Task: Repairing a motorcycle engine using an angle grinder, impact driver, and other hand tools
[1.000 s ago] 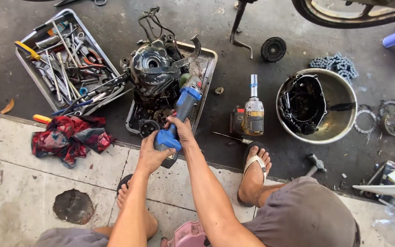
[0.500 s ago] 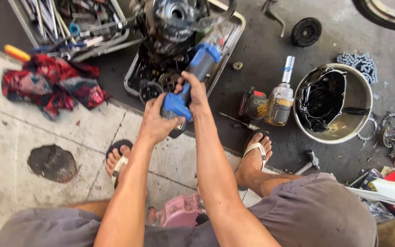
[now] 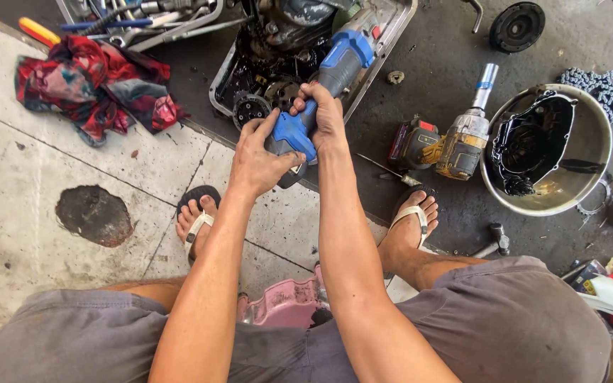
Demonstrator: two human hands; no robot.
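Both hands on 1 blue cordless impact driver (image 3: 324, 89), nose pointed into the engine block (image 3: 289, 18) sitting in the metal tray (image 3: 384, 53) at the far edge of the dark floor. Right hand (image 3: 324, 113) wrapped tight round the grip, fingers closed on it. Left hand (image 3: 260, 152) cups the battery end from below, fingers curled on the base, thumb up along the side.

Progress, as I read it: teardown is well under way but not finished. Engine side cover (image 3: 530, 138) already off, lying in the steel bowl (image 3: 594, 167) w/ oily liquid at the right. Loose gears (image 3: 250, 108) sit at the tray's near-left corner. Driver's tip is hidden behind the body, so can't tell which fastener it's on. A 2nd, yellow driver (image 3: 448, 145) lies idle btw tray and bowl. Red rag (image 3: 94, 85) on the tiled step, left.
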